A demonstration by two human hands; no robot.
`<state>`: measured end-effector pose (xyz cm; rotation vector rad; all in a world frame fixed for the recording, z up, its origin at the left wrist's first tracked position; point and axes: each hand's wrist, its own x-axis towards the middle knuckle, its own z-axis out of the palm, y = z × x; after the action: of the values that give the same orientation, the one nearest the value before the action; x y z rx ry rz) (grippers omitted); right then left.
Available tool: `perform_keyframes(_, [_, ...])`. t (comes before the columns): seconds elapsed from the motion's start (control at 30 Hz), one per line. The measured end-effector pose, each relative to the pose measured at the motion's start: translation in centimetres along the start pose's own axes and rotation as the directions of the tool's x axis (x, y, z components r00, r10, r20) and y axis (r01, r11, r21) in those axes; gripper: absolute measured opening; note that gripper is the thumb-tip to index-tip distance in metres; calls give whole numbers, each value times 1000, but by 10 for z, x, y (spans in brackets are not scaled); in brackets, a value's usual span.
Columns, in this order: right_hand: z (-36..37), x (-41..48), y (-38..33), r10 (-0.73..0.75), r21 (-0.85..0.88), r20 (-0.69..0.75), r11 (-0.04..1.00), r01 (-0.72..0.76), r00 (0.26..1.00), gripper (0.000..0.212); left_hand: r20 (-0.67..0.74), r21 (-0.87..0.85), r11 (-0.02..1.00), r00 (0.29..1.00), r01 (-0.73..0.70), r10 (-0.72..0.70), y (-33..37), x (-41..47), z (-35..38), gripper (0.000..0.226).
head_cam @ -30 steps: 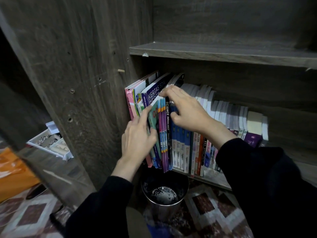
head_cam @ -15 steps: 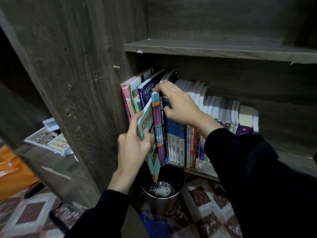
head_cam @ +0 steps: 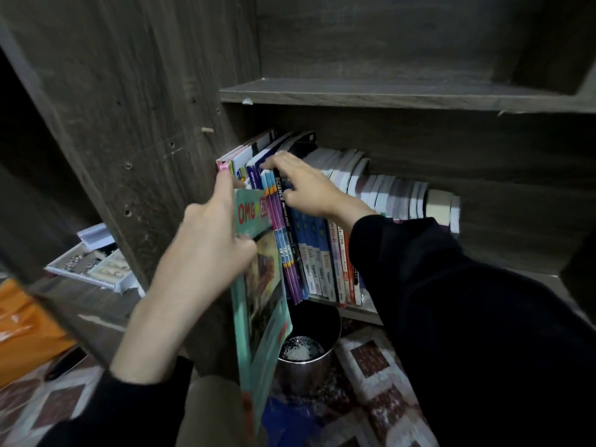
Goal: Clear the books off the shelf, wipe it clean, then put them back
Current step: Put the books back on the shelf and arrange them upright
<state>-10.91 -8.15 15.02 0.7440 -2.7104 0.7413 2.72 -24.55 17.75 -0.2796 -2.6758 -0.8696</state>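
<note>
**Left hand**: thumb across the front cover and fingers behind it, pinching the teal book near its top. The forefinger is stretched up along the book's edge.

**Right hand**: fingers spread flat over the top edges of the row of books, with the thumb against the spines. It presses rather than grips.

**Teal book**: thin, soft-covered, marked "OMG". It is tilted, its lower half is clear of the shelf, and it hangs above the metal bin on the patterned floor.

**Row of books**: upright on the shelf, packed spine-out. The purple-spined books lie just beside the teal cover. The leftmost few lean toward the side panel.

**Hazards, as judged:**
- Drop. The pinch sits high on a limp cover, so a slip would likely send the teal book into the bin, which holds something white.
- Drag. The purple-spined books are slim and tightly packed, so friction may pull them out with the teal book if the right hand eases its pressure.
- Collapse. The gap left behind gives the leaning books room to fall sideways or forward off the shelf edge.
- Bend. Swinging the book out by one corner could crease its cover.

**Nearby, not involved**: white tray beyond the side panel and an upper shelf board.
</note>
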Motion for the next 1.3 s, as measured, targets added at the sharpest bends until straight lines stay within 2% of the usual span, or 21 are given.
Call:
perform_keyframes(0.07, [-6,-2,0,52,98,5,994,-52,999,58,70,39,999,997,-18,15,8,-3,-15,41])
perform_keyframes(0.13, [-13,-15,9,138,206,-116,972,-112,984,54,140,73,997,990,-34,23,13,-8,-26,39])
perform_keyframes(0.2, [-18,-36,26,252,284,-283,944,-170,925,49,204,100,993,978,-58,37,16,-13,-34,39])
perform_keyframes(0.27, [-20,-56,44,311,268,-342,937,-225,887,41,256,96,991,964,-96,68,20,-16,-37,40])
perform_keyframes(0.33, [-19,-73,58,311,209,-272,943,-259,911,38,294,87,988,951,-126,95,22,-16,-36,42])
perform_keyframes(0.43, [-15,-91,67,247,104,-121,967,-235,962,50,344,42,994,935,-104,83,24,-11,-25,42])
perform_keyframes(0.6, [-18,-90,76,162,-136,-57,976,-168,985,67,364,-73,994,926,-81,102,25,-1,8,40])
perform_keyframes(0.7, [-18,-91,80,142,-145,-34,979,-145,989,78,375,-110,990,919,-84,120,25,-1,21,40])
perform_keyframes(0.8, [-21,-96,83,210,-102,-31,972,-212,977,84,381,-140,987,915,-82,130,22,0,24,40])
perform_keyframes(0.9, [-23,-102,98,306,-326,20,902,-283,952,83,394,-158,984,909,-77,135,22,2,21,42])
perform_keyframes(1.0, [-23,-108,111,315,-487,73,840,-242,946,77,408,-195,978,901,-70,146,26,1,18,43])
perform_keyframes(1.2, [-23,-117,117,317,-426,10,859,-283,948,66,329,-286,951,920,-118,213,40,7,14,48])
perform_keyframes(1.3, [-29,-128,121,325,-459,5,841,-286,946,68,257,-332,932,937,-145,237,48,17,9,49])
